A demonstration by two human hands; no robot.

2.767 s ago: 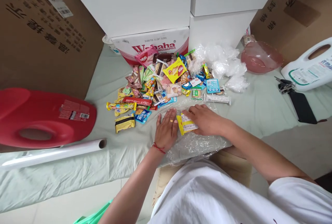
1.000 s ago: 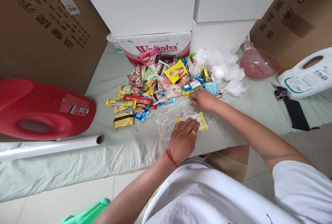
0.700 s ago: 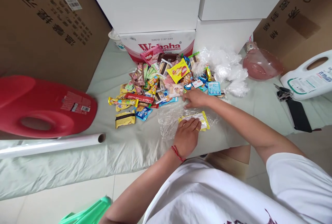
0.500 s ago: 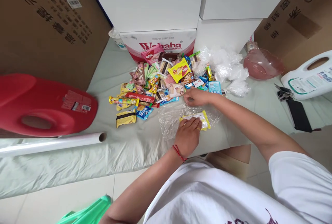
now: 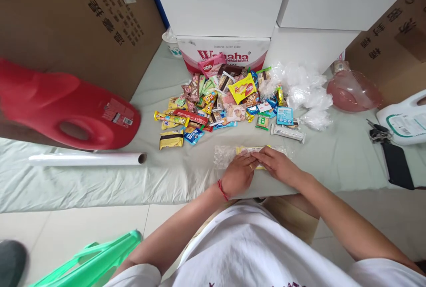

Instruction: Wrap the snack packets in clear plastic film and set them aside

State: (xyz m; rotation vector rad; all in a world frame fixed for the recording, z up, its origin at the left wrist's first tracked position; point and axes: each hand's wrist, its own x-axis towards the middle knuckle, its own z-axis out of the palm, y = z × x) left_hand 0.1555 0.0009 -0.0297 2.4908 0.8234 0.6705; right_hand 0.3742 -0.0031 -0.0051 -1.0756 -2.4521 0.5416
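A flat yellow snack packet point(image 5: 244, 150) lies in clear plastic film point(image 5: 223, 157) near the front edge of the cloth-covered surface. The film now forms a narrow strip that sticks out past both ends of the packet. From the left, my left hand point(image 5: 238, 174) grips the packet's near side, fingers closed over its top. My right hand point(image 5: 279, 166) holds it from the right, with fingertips touching those of the left. Both thumbs and the packet's middle are hidden. Just beyond the hands spreads a pile of wrapped snacks point(image 5: 238, 112).
Crumpled clear plastic point(image 5: 301, 94) sits right of the pile, beside a pink translucent bowl point(image 5: 354, 91). A red jug point(image 5: 96, 116) and a film roll point(image 5: 86, 159) lie left. Keys point(image 5: 379, 134), a phone point(image 5: 397, 165) and a white jug point(image 5: 408, 120) are right. A Wahaha carton point(image 5: 226, 52) stands behind.
My right hand has come back from the pile to the packet beside my left. The film has been folded in to a narrow strip. The view has shifted left.
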